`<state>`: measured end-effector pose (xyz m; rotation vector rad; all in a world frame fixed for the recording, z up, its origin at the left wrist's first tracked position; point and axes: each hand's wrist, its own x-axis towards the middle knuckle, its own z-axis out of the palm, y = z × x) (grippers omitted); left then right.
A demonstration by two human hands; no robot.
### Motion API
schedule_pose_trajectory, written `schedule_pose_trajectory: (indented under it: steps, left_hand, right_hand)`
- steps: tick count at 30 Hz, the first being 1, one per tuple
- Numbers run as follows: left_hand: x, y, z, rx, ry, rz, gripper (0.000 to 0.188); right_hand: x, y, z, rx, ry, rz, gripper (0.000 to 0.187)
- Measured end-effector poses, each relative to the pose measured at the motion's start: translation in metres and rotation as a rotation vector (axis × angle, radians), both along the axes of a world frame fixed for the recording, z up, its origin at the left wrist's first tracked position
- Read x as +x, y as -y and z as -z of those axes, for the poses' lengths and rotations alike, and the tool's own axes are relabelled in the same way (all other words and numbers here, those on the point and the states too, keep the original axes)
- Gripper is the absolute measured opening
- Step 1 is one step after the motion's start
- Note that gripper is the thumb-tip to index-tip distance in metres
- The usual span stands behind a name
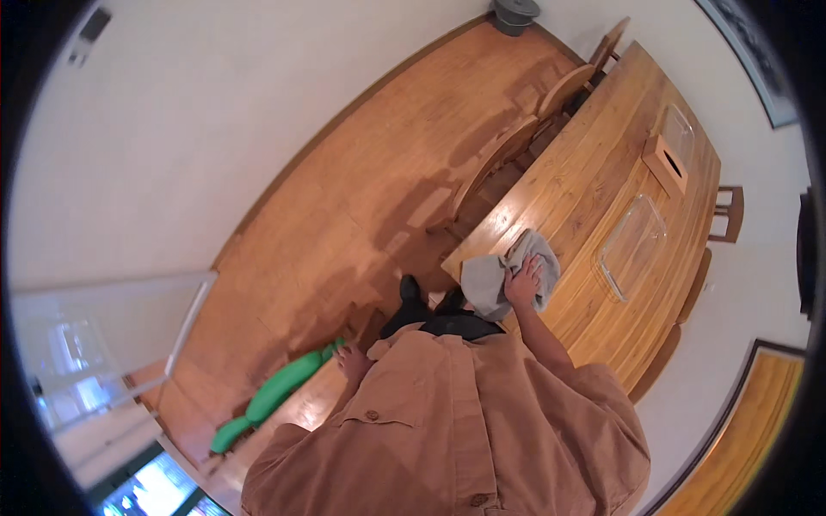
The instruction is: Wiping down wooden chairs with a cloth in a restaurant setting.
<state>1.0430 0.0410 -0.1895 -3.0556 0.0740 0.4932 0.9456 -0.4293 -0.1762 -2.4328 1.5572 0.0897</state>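
Observation:
My right hand [523, 282] presses down on a crumpled grey cloth [484, 285] at the near corner of the wooden table [585, 267]. Its fingers bend into the folds, and part of the cloth droops over the table's edge. On my left, my left hand [351, 361] is lowered beside a long green object with rounded, bulging sections [284, 387], which lies along the edge of a wooden surface [310, 404]. Some fingers of that hand show a little apart, with nothing seen in them.
Two clear glass dishes [637, 241] and a wooden tissue box [667, 165] stand on the table. Wooden chairs [499, 155] line its left side. A grey bin [514, 15] is in the far corner. A white-framed glass panel [185, 322] stands at left.

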Motion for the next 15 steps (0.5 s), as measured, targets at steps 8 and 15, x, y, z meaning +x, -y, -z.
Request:
schedule_pose_trajectory:
  steps: [8, 15]
  left_hand:
    - [0.132, 0.003, 0.012, -0.299, -0.561, 0.096, 0.057]
    - [0.301, 0.093, -0.007, -0.401, -0.724, 0.104, 0.050]
  right_hand:
    - [-0.004, 0.011, -0.006, -0.141, 0.275, 0.046, 0.069]
    - [0.022, 0.002, -0.002, -0.134, 0.260, 0.249, 0.067]
